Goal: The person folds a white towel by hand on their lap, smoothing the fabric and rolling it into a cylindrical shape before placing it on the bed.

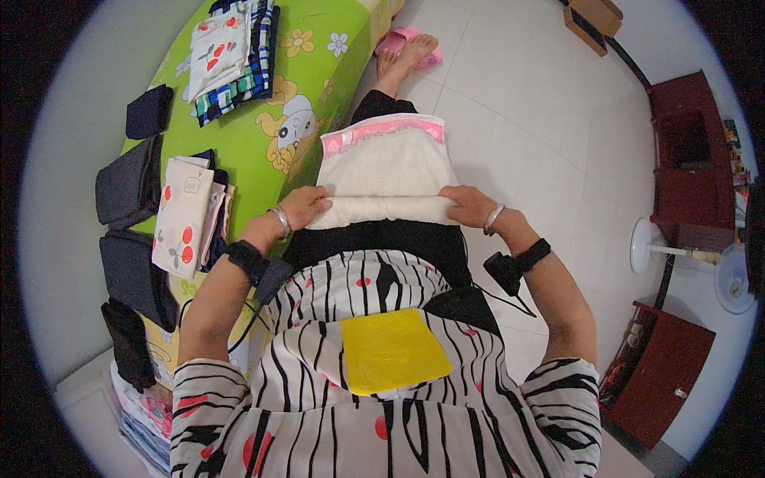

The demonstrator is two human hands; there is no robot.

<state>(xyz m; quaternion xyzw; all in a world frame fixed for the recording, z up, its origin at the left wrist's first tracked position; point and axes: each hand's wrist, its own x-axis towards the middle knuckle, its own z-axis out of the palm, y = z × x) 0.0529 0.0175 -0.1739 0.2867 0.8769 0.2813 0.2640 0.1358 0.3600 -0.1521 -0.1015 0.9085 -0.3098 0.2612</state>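
Observation:
A cream towel [388, 170] with a pink patterned band at its far end lies over my lap, its near end folded or rolled into a thick edge. At that edge's left end my left hand [305, 207] pinches the cloth between thumb and fingers. My right hand [470, 206] grips the same edge at its right end. The towel is stretched between both hands, above black trousers [382, 233].
To the left, a bed with a green cartoon sheet [239, 140] holds a folded cherry-print cloth [182, 215], dark folded clothes [128, 179] and a stack with plaid fabric [233, 92]. A pedestal fan [687, 251] and dark red cabinets [663, 370] stand at the right.

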